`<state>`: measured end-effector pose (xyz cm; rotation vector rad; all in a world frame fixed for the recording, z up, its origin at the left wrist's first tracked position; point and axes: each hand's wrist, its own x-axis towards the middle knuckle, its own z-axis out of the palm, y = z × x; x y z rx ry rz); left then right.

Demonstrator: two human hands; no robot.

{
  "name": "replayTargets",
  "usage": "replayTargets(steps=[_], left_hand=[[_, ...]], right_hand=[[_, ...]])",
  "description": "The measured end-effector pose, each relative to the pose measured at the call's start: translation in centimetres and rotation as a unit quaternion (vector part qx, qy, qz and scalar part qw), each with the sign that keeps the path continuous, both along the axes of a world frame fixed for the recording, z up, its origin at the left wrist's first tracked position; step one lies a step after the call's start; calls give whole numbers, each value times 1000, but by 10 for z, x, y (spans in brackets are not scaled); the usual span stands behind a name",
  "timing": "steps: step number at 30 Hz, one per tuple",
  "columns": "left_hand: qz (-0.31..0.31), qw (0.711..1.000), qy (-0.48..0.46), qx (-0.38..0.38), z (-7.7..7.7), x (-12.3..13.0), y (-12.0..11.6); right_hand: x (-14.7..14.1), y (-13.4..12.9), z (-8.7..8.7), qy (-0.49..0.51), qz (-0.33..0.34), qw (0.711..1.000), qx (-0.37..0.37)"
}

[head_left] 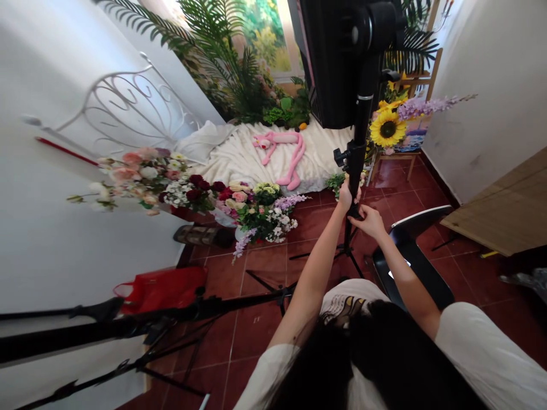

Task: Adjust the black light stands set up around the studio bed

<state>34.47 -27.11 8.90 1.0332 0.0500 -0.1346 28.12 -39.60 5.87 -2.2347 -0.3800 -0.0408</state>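
A black light stand [361, 128] rises upright in front of me, with a large black light head [327, 68] at its top. My left hand [347, 197] is wrapped around the stand's pole below an upper clamp with a knob [341, 158]. Just lower, the fingers of my right hand [370, 222] are pinched at a black collar [354, 213] on the same pole; whether a knob is between them is hidden. The stand's legs [347, 250] spread on the red tiled floor.
Left lies a second black stand [171, 313] near a red bag [164, 287]. Flower bunches [256, 208] edge a bed with a cream blanket [239, 151] and pink plush toy [294, 154]. At right are a black chair [416, 267], a wooden board [499, 205] and sunflowers [388, 128].
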Motion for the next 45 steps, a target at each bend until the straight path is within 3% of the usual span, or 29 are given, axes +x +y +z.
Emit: replayTargets(steps=[13, 25, 29, 33, 37, 42, 45], left_hand=[[3, 1000, 2, -23, -4, 1, 0], [22, 1000, -6, 12, -1, -1, -2], [11, 1000, -11, 15, -2, 1, -1], [-2, 1000, -5, 0, -3, 1, 1], [-18, 999, 9, -30, -1, 1, 1], [-15, 999, 9, -27, 1, 0, 1], [-13, 1000, 0, -12, 1, 0, 1]], right_hand=[[-4, -6, -10, -2, -77, 993, -86], [1, 0, -10, 15, -63, 993, -98], [5, -2, -15, 44, -43, 996, -62], [11, -1, -24, 98, 14, 993, 56], [16, 1, -26, 171, 79, 970, 153], [18, 2, -26, 252, 135, 936, 203], [14, 2, -28, 249, 126, 940, 195]])
